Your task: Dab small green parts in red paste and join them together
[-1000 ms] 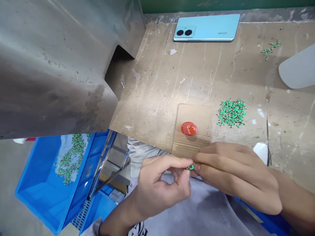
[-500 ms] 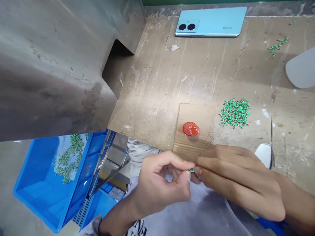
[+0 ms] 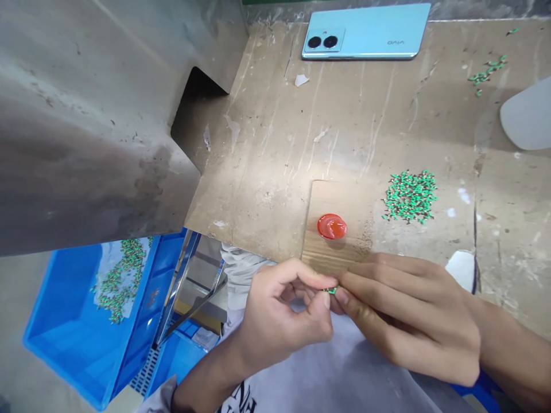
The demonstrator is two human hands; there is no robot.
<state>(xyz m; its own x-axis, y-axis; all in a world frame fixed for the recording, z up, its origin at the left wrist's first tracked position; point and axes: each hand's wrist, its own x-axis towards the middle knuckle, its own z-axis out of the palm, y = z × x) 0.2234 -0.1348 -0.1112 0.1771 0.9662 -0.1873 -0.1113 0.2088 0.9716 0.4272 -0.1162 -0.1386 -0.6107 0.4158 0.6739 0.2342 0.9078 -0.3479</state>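
Observation:
A small green piece [image 3: 332,291] shows between my fingertips, just in front of my body. My left hand [image 3: 286,315] pinches one end of it between thumb and forefinger. The thumb and forefinger of my right hand [image 3: 413,312] close on its other end, and they hide part of it. Beyond my hands lies a thin wooden board [image 3: 327,195], bearing a shallow red cap [image 3: 332,227] with glossy red stuff inside. To the board's right, a heap of little green pieces with dark ends [image 3: 410,197] is spread on the worktable [image 3: 258,189].
A light blue phone [image 3: 365,31] lies at the table's back edge. Sheet-metal housing [image 3: 107,115] fills the left. Below it, a blue bin [image 3: 64,321] contains more green pieces. A whitish rounded object [image 3: 527,115] and a few stray green pieces [image 3: 488,73] are at right.
Both hands have shifted slightly, and the green piece now shows more between the fingertips. The right hand's fingers have moved a little left. The whole view has shifted slightly.

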